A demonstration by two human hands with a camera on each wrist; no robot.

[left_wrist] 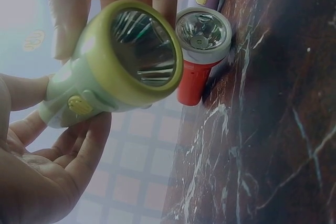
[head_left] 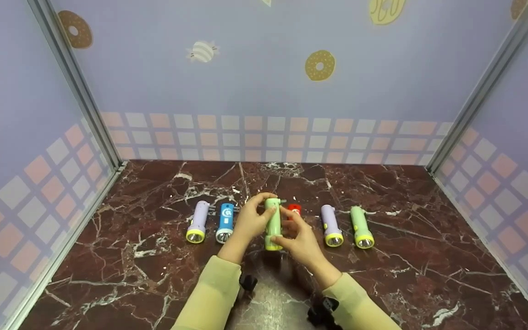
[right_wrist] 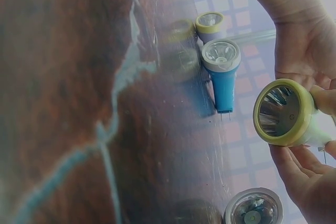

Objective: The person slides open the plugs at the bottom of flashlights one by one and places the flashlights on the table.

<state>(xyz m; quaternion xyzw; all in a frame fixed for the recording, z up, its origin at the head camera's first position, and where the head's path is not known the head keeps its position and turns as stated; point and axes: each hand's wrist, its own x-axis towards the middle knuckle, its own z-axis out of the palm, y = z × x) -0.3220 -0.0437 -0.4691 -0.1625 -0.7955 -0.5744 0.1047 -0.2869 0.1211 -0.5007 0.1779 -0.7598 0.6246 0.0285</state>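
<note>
Both hands hold a light green flashlight [head_left: 273, 222] with a yellow head ring, its tail pointing away from the person. Near the tail, my left hand [head_left: 251, 220] grips the barrel between thumb and fingers. My right hand [head_left: 304, 240] pinches it closer to the head, with the thumb near the yellow ring. In the left wrist view, the flashlight's lens and yellow switch [left_wrist: 80, 105] show plainly. A red flashlight [head_left: 294, 210] with a white head [left_wrist: 202, 35] lies beside the held one, partly hidden by the right hand in the head view.
Left of the hands lie a blue flashlight [head_left: 225, 222] and a purple one [head_left: 198, 222]. To the right are another purple flashlight [head_left: 331, 224] and another green one [head_left: 361, 227]. They rest on a dark red marbled table [head_left: 410, 284] enclosed by patterned panels [head_left: 264, 91].
</note>
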